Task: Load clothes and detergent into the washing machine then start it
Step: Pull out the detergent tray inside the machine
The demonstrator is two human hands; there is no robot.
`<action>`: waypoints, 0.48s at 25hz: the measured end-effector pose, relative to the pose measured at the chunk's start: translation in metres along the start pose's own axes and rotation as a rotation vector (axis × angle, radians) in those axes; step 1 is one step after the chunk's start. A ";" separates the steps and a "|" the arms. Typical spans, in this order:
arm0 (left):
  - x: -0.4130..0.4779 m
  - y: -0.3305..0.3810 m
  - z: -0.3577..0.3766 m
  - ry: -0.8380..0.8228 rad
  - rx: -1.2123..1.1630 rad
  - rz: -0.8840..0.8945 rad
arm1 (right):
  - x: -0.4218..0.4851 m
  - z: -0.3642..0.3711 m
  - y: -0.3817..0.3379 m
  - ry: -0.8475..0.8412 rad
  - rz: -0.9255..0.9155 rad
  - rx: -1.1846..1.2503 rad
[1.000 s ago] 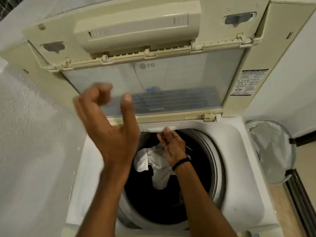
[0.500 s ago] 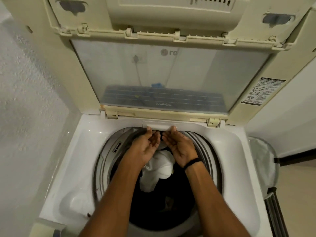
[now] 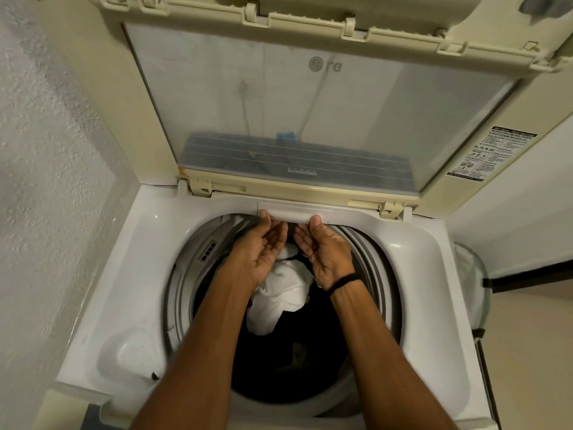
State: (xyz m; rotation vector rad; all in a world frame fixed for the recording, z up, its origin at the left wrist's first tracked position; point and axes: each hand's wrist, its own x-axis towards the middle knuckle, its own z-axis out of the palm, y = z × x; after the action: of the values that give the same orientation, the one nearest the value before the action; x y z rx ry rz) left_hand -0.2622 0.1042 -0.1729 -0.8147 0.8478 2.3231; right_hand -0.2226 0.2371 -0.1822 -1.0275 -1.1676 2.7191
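Left hand (image 3: pixel 263 252) has come down from beside the raised lid a second ago and now sits low at the far rim of the tub, next to the right hand (image 3: pixel 325 252), which has kept its place there; the pair looks much as it did half a second back.

Nearest, both forearms reach in over the front edge of the washing machine (image 3: pixel 434 305). On the near-left corner of its white top deck is a shallow moulded recess (image 3: pixel 133 355) with a small dark mark at its near edge. Between the arms the drum opens, ringed in grey (image 3: pixel 183 290), and the clothes are already in it: dark laundry (image 3: pixel 294 367) fills the bottom, with a crumpled white garment (image 3: pixel 279 305) lying on top, just beneath the wrists.

Farther in, the hands are held palm to palm, a narrow gap between them. The fingers of each are fairly straight and loose, closed on nothing. Each thumb tip touches the lower edge of the white detergent drawer (image 3: pixel 294 211), which sits flush in the far rim (it looks closed). A black wristband (image 3: pixel 344 282) circles the right wrist.

Beyond the drawer the cream-framed lid (image 3: pixel 310 103) stands open and tilted back, its clear panel showing a mirrored logo (image 3: pixel 325 65). A printed sticker (image 3: pixel 490 153) is on the lid's right frame. To the right, beside the machine, stands a mesh laundry basket (image 3: pixel 468 274); to the left runs a rough white wall (image 3: pixel 46 150).
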 end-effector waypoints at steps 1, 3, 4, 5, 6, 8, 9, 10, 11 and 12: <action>0.001 0.001 0.000 0.003 -0.012 0.003 | 0.000 0.000 0.000 0.003 -0.005 -0.008; 0.004 0.000 -0.001 0.010 -0.050 0.021 | 0.000 0.000 0.001 0.011 -0.015 -0.016; 0.005 -0.001 -0.001 0.007 -0.068 0.032 | 0.000 0.000 0.001 0.015 -0.021 -0.020; 0.006 -0.004 -0.001 -0.002 -0.087 0.044 | 0.000 0.000 0.001 0.019 -0.025 -0.023; 0.006 -0.006 -0.001 -0.015 -0.103 0.057 | 0.000 0.000 0.001 0.021 -0.027 -0.025; 0.007 -0.010 -0.002 -0.037 -0.116 0.086 | 0.000 0.000 0.002 0.029 -0.039 -0.032; 0.008 -0.012 -0.002 -0.041 -0.117 0.102 | 0.000 0.001 0.003 0.039 -0.051 -0.040; 0.009 -0.014 -0.002 -0.041 -0.118 0.121 | 0.000 0.001 0.004 0.050 -0.066 -0.048; 0.010 -0.016 -0.002 -0.038 -0.121 0.137 | 0.000 0.002 0.006 0.059 -0.083 -0.055; 0.011 -0.018 -0.002 -0.032 -0.124 0.146 | 0.001 0.002 0.007 0.066 -0.099 -0.059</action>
State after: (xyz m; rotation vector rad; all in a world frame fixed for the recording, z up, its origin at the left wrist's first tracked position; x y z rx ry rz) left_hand -0.2579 0.1176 -0.1885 -0.7883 0.7793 2.5313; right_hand -0.2227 0.2305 -0.1860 -1.0288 -1.2586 2.5706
